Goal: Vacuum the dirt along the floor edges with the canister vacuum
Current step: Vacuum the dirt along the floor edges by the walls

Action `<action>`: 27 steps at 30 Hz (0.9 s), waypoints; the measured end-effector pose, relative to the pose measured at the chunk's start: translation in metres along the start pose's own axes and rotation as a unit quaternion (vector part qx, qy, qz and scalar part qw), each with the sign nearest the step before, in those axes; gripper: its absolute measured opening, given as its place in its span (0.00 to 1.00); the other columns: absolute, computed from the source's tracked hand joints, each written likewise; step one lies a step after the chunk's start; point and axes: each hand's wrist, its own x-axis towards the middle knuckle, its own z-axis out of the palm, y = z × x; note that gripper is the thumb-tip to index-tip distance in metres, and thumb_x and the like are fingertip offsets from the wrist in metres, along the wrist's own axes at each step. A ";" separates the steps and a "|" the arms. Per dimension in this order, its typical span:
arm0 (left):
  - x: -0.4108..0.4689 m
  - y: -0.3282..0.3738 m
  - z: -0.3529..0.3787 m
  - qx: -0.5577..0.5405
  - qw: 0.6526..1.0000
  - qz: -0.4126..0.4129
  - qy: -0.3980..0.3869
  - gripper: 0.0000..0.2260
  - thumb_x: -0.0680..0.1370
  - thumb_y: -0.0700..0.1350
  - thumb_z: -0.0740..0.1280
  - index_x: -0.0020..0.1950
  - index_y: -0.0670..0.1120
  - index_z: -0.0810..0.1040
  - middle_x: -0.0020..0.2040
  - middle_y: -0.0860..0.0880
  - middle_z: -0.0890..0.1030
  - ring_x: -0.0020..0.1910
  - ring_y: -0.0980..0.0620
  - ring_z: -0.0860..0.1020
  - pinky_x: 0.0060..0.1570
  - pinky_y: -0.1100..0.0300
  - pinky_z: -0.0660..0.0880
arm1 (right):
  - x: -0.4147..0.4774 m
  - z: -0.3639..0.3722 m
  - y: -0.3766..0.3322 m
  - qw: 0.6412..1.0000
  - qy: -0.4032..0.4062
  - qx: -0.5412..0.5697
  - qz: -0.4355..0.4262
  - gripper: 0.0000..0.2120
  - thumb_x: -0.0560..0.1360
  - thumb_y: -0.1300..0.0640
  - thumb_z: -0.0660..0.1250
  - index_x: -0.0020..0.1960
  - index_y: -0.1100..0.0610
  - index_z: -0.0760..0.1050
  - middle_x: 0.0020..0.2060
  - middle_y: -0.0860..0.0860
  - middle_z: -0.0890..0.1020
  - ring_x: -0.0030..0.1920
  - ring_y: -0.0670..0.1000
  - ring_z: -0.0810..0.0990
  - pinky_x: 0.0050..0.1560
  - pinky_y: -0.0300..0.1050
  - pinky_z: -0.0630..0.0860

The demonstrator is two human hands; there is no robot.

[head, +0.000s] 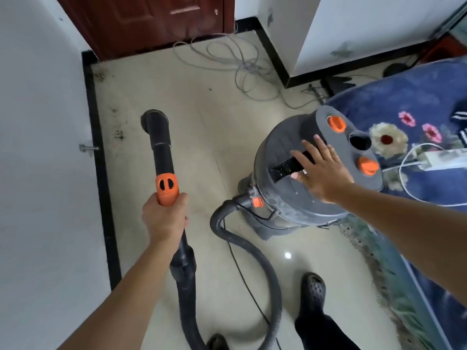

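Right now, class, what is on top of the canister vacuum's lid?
On the canister vacuum lid: a black carry handle, two orange knobs, a round dark opening, and the right hand resting open across the handle. The hand covers part of the handle.

soft, even daylight fills the room, a small glare spot shines on the floor [287, 255], shadows are faint, and edges bend and blur slightly.

Home bedroom: floral bedspread [409, 97], wooden door [151, 21].
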 end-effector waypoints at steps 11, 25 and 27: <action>0.035 0.086 0.051 0.039 0.993 0.022 0.113 0.05 0.70 0.40 0.70 0.41 0.41 0.75 0.34 0.41 0.77 0.29 0.45 0.76 0.29 0.58 0.76 | 0.080 -0.028 0.027 0.997 0.047 0.039 -0.044 0.30 0.76 0.32 0.52 0.57 0.55 0.76 0.45 0.56 0.80 0.46 0.60 0.77 0.52 0.55 0.73; 0.132 0.116 -0.045 0.141 0.965 0.155 0.156 0.09 0.69 0.43 0.71 0.43 0.41 0.73 0.34 0.45 0.76 0.31 0.49 0.74 0.33 0.56 0.77 | 0.131 0.024 -0.154 0.961 -0.222 0.166 -0.021 0.24 0.77 0.48 0.67 0.64 0.64 0.70 0.52 0.55 0.79 0.51 0.54 0.79 0.54 0.47 0.76; 0.165 0.113 -0.066 0.140 0.961 0.190 0.141 0.09 0.69 0.43 0.71 0.42 0.41 0.72 0.32 0.46 0.75 0.29 0.47 0.73 0.31 0.56 0.76 | 0.143 0.035 -0.171 0.933 -0.254 0.242 0.076 0.20 0.74 0.49 0.70 0.59 0.60 0.71 0.44 0.52 0.78 0.44 0.52 0.76 0.46 0.42 0.73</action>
